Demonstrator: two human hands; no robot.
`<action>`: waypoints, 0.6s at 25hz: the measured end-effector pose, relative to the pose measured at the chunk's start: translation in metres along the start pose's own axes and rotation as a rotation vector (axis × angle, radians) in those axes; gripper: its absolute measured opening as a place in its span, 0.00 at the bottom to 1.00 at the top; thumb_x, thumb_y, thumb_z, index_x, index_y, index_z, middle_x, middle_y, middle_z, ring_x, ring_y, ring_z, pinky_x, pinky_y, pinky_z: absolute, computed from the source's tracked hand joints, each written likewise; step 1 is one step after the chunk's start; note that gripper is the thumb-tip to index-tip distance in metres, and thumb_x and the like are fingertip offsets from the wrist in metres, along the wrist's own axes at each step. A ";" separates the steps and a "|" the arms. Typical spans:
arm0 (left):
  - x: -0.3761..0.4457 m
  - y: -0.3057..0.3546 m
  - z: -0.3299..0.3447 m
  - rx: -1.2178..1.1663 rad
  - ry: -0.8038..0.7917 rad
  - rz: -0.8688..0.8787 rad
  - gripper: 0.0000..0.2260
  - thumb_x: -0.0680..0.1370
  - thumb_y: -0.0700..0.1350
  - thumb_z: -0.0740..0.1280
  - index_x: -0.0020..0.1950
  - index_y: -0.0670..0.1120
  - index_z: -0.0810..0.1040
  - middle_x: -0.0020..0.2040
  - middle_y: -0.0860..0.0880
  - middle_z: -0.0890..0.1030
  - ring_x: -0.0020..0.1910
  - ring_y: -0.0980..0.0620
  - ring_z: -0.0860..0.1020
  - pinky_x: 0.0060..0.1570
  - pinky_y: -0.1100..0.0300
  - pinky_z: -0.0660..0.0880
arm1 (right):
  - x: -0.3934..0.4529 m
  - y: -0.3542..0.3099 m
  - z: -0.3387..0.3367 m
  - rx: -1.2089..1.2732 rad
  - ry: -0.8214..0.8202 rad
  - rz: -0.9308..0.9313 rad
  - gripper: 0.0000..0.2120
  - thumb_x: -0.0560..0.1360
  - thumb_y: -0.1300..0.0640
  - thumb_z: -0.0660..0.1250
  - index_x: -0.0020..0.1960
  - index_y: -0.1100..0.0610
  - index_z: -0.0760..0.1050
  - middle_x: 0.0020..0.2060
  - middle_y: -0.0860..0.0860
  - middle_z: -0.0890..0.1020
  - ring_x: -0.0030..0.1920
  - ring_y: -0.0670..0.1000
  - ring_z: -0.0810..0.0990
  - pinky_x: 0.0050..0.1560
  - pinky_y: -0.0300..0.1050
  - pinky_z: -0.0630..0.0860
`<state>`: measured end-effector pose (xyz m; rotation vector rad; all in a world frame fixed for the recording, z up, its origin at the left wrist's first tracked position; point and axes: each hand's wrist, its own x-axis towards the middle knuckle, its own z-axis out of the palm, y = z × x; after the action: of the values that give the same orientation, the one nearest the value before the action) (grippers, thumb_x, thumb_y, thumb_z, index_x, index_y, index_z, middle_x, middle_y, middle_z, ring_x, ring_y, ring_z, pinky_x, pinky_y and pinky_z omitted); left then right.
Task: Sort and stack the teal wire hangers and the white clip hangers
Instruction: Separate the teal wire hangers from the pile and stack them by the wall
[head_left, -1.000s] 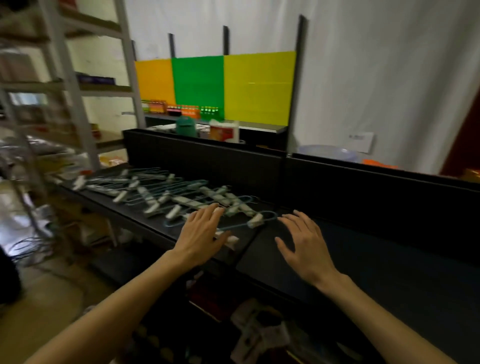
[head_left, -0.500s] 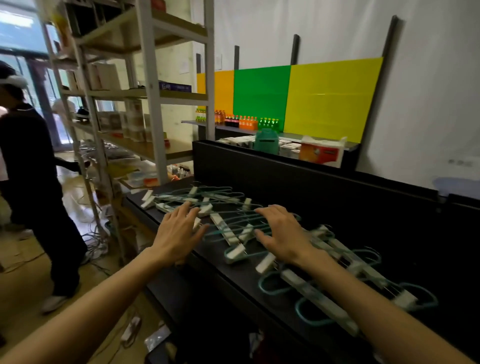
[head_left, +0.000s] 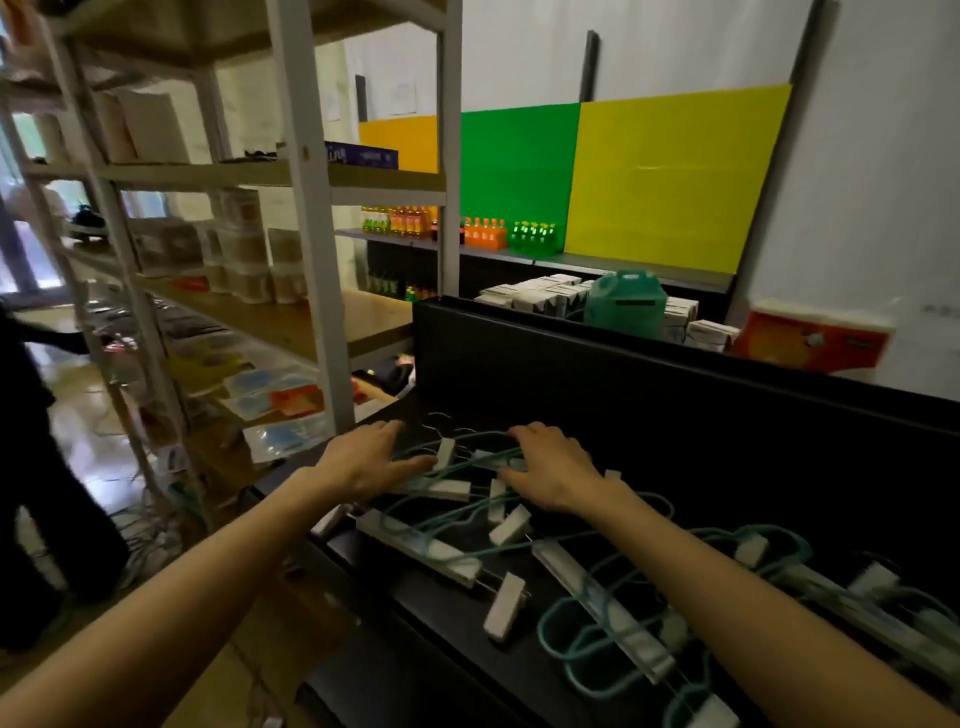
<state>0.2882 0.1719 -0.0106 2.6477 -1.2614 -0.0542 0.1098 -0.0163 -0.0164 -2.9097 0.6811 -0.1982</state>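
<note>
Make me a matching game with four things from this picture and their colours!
Things:
1. wire hangers
2. clips
3. table
4. bottles on the far right of the shelf row

Colours:
A. black
B. bright green
C. white
D. teal

Pairs: 1-D, 2-C, 3-A, 4-B
</note>
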 end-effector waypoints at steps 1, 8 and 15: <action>0.015 -0.004 0.002 -0.010 -0.051 0.042 0.39 0.72 0.73 0.62 0.74 0.48 0.68 0.67 0.47 0.77 0.63 0.47 0.77 0.60 0.50 0.76 | 0.008 0.000 0.003 0.013 0.017 0.057 0.33 0.77 0.36 0.62 0.75 0.53 0.63 0.70 0.55 0.70 0.68 0.58 0.70 0.65 0.56 0.70; 0.078 -0.020 0.010 -0.012 -0.117 0.403 0.40 0.63 0.78 0.64 0.67 0.54 0.74 0.60 0.54 0.81 0.54 0.53 0.80 0.53 0.51 0.79 | 0.007 -0.012 0.006 0.185 0.127 0.390 0.33 0.77 0.42 0.66 0.77 0.52 0.61 0.72 0.54 0.69 0.70 0.56 0.70 0.67 0.53 0.71; 0.092 -0.027 0.021 -0.056 -0.032 0.519 0.35 0.64 0.79 0.61 0.56 0.55 0.79 0.50 0.55 0.81 0.45 0.56 0.78 0.44 0.55 0.78 | -0.012 -0.024 0.011 0.158 0.164 0.510 0.31 0.78 0.42 0.64 0.77 0.53 0.63 0.72 0.53 0.71 0.70 0.56 0.70 0.65 0.50 0.70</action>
<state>0.3643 0.1143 -0.0320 2.2001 -1.8806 -0.0493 0.1109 0.0119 -0.0240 -2.4875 1.3341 -0.4071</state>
